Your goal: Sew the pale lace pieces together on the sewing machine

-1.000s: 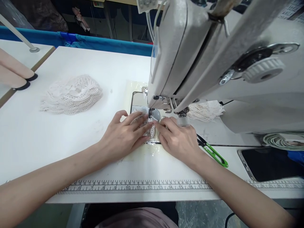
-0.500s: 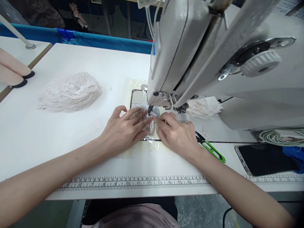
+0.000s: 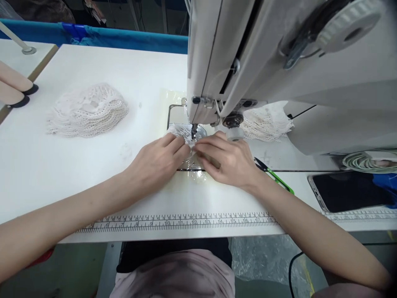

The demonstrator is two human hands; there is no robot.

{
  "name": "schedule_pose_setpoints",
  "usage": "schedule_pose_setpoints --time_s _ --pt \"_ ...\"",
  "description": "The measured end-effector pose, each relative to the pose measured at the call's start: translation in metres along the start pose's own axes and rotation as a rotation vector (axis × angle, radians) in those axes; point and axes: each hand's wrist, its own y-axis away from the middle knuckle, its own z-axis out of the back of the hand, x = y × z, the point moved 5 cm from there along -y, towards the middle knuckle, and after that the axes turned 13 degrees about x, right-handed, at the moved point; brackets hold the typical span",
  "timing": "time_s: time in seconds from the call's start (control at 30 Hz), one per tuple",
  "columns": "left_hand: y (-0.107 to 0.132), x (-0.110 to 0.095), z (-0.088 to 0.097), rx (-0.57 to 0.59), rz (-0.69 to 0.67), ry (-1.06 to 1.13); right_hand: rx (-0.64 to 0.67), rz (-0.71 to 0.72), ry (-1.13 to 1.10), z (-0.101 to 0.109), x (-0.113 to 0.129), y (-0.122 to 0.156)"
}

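Observation:
A small piece of white lace point(image 3: 181, 131) lies at the needle and presser foot point(image 3: 194, 130) of a sewing machine point(image 3: 229, 58). My left hand point(image 3: 163, 159) is closed at the front of the lace, fingers curled and pinching its edge. Across from it, my right hand point(image 3: 226, 157) pinches the lace edge just right of the presser foot, thumb tucked below the fingers. The fingertips of both hands nearly meet in front of the foot. Part of the lace is hidden under the fingers.
A stack of white lace pieces point(image 3: 89, 111) lies on the left, and more lace point(image 3: 265, 124) behind the machine head. Green-handled snips point(image 3: 279, 180) and a phone point(image 3: 350, 190) lie on the right. A printed ruler point(image 3: 182, 223) runs along the table's front edge.
My left hand has gone from fingers spread flat over the lace to curled and pinching. The right hand stays at the lace edge. The view has shifted, bringing the machine head closer.

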Motion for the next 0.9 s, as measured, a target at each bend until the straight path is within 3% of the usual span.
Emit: schedule_pose_setpoints --time_s 0.13,0.27,0.43,0.73,0.8,0.9 --pt "-0.014 0.024 0.002 0.065 0.162 0.301 -0.014 -0.058 -0.113 -0.005 -0.008 -0.005" --pt "-0.021 0.044 0.004 0.039 0.321 0.585 -0.134 -0.167 -0.291 -0.006 -0.017 -0.005" --pt "-0.025 0.045 0.002 0.071 0.218 0.749 -0.195 -0.288 -0.308 -0.006 -0.023 -0.004" --pt "-0.027 0.048 -0.001 0.097 0.072 0.722 -0.210 -0.199 -0.233 -0.004 -0.019 -0.002" --pt "-0.022 0.040 -0.002 0.057 0.020 0.557 -0.210 -0.095 -0.164 -0.002 -0.013 -0.001" --pt "-0.007 0.019 0.001 -0.117 -0.045 0.157 -0.230 0.058 0.044 0.002 0.000 0.004"
